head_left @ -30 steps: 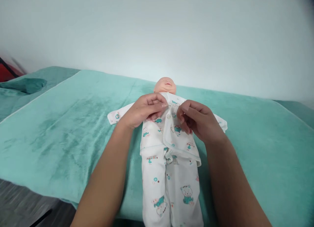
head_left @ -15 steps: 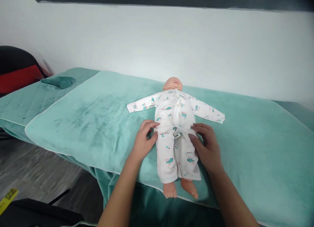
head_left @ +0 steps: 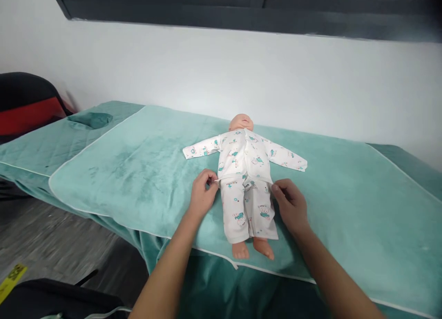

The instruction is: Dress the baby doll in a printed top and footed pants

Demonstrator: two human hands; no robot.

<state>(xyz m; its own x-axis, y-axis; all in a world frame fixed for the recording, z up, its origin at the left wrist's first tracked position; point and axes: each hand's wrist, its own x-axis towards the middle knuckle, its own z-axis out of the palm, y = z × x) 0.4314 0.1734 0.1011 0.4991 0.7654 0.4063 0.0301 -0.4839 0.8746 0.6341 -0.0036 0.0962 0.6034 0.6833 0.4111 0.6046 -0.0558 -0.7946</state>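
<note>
A baby doll (head_left: 241,121) lies on its back, head toward the wall and bare feet toward me. It wears a white printed jacket (head_left: 235,154) with long sleeves, and matching trousers (head_left: 235,213). At the jacket's lower left corner, my left hand (head_left: 204,190) pinches the hem and draws it a little outward. My right hand (head_left: 290,203) is closed at the opposite hem corner, thumb against forefinger on the jacket's edge. The trousers' waist is hidden under the jacket.
A green plush cover (head_left: 138,171) spreads over the bed, with a face hole (head_left: 91,120) toward its left end. A black and red chair (head_left: 31,107) stands at the far left. Behind the bed is a white wall (head_left: 155,66); a black bag (head_left: 62,300) sits lower left.
Both hands have gone from resting with fingers apart at the doll's hips to pinching the jacket's hem corners. The hem now lies straighter across the waist. The view has tilted up slightly.
</note>
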